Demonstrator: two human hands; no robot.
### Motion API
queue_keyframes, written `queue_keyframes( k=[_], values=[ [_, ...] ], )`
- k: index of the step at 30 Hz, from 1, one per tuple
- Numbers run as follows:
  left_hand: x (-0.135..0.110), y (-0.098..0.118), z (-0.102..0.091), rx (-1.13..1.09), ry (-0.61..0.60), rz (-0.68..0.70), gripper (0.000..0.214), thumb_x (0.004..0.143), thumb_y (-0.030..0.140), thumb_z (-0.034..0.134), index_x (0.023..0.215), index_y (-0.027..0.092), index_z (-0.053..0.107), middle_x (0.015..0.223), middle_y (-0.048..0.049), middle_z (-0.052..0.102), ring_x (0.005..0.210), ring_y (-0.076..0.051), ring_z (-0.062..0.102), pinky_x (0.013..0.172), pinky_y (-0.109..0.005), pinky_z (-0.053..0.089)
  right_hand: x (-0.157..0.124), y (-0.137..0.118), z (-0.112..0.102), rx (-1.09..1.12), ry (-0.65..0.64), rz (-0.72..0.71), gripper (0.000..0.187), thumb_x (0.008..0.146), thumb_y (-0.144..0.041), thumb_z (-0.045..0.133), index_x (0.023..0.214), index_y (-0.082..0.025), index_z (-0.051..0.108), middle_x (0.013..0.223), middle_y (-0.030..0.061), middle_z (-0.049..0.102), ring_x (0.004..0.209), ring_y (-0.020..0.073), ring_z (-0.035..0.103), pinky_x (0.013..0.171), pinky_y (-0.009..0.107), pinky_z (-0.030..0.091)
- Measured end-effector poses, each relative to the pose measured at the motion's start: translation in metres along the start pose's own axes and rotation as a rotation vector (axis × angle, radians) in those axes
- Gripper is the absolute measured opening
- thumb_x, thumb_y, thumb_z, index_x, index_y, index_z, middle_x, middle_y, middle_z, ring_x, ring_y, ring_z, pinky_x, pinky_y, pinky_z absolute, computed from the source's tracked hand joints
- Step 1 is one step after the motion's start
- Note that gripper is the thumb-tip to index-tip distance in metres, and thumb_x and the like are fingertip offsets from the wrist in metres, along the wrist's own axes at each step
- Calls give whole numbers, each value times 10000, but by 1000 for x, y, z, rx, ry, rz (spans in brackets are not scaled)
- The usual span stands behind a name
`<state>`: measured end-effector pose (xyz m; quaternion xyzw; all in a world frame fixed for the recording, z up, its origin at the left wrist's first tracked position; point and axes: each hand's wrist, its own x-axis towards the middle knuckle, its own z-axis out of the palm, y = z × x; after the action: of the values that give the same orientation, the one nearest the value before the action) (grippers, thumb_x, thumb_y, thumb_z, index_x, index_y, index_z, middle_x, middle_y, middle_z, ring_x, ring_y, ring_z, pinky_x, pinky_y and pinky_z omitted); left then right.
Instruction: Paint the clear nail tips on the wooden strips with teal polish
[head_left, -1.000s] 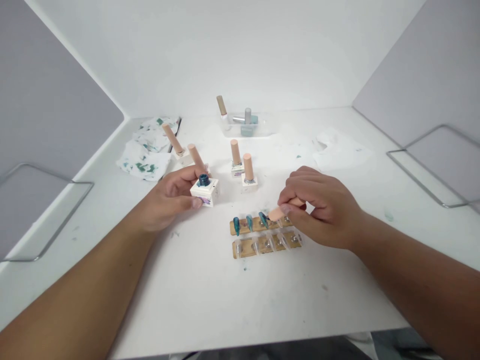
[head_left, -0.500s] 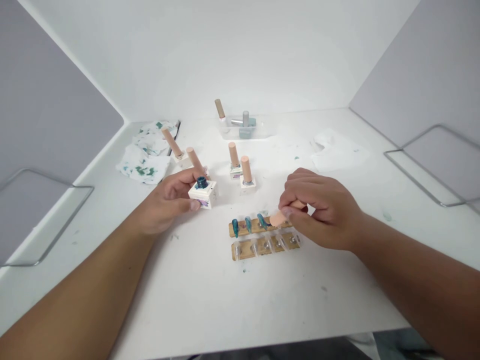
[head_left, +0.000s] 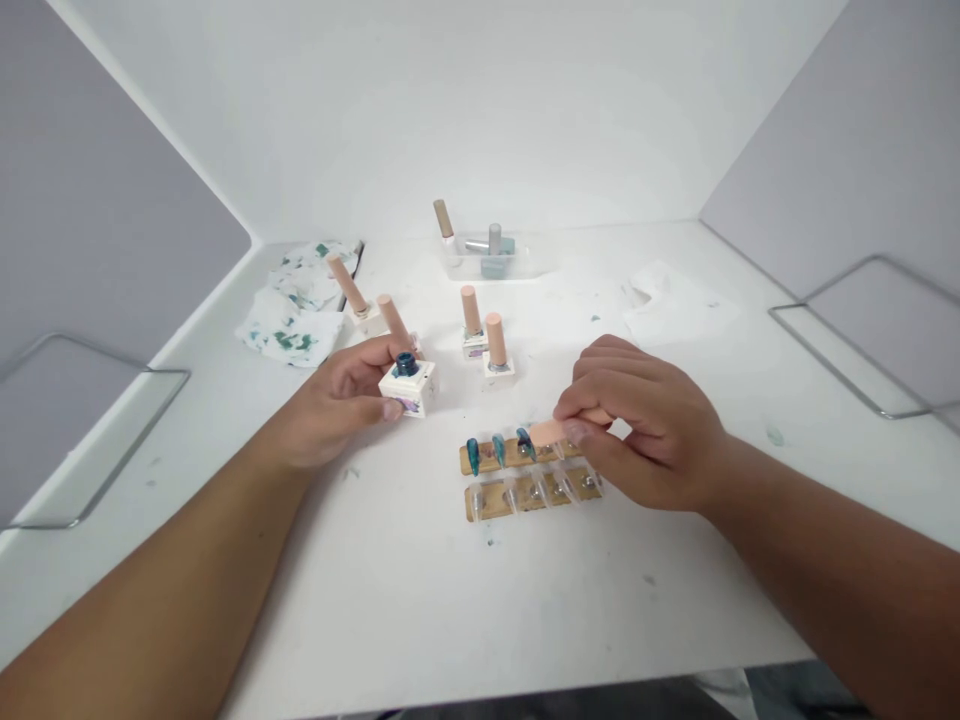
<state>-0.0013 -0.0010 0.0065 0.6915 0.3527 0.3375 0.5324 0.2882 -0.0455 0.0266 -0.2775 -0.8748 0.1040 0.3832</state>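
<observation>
My left hand is closed around an uncapped white nail polish bottle with dark teal polish on its neck. Between the thumb and fingers of my right hand is a peach-coloured nail polish brush cap, tilted to the left. Its brush end is at the third teal-painted nail tip. Two more teal nail tips stand to the left on the same wooden strip; my right hand partly hides that strip's right end. Nearer me, a second wooden strip bears several clear nail tips.
Several closed bottles with peach caps, among them one white bottle, stand beyond the strips. A clear tray with bottles sits at the back. Stained tissues lie left, a white tissue right. Metal wire stands flank both sides.
My right hand has shifted the brush cap slightly left and up, its tip now at the third nail. My left hand keeps hold of the bottle. The whole view has shifted slightly.
</observation>
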Motion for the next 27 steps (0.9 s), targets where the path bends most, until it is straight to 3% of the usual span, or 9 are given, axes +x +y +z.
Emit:
queue_keyframes(
  k=[3,10,17,27],
  values=[
    [0,1,1,-5,-3,-3,266,696,275,686,952,243,622,902,-22,567,820,-171,520,725,-242,453,1,0,1,-50,31,21,103,760,-94,483,712,-185,487,546,-61,412,523,84,397,609,276,334],
    [0,1,1,-10,4,-1,282,701,270,680,969,223,608,937,-45,569,823,-179,524,720,-257,463,-2,2,-2,35,-97,-5,120,753,-88,462,689,-190,472,530,-68,396,513,77,338,618,276,331],
    [0,-1,0,-11,-11,6,307,708,257,682,1004,251,603,931,-22,573,806,-164,535,704,-234,463,1,0,-2,-41,-19,2,100,769,-103,478,714,-187,485,540,-59,418,525,88,392,611,279,336],
    [0,-1,0,-17,-12,26,270,706,271,691,964,241,618,911,-20,575,803,-161,536,707,-227,463,0,1,-7,66,-100,-36,130,745,-84,451,685,-199,464,513,-65,369,493,85,310,591,280,331]
  ],
)
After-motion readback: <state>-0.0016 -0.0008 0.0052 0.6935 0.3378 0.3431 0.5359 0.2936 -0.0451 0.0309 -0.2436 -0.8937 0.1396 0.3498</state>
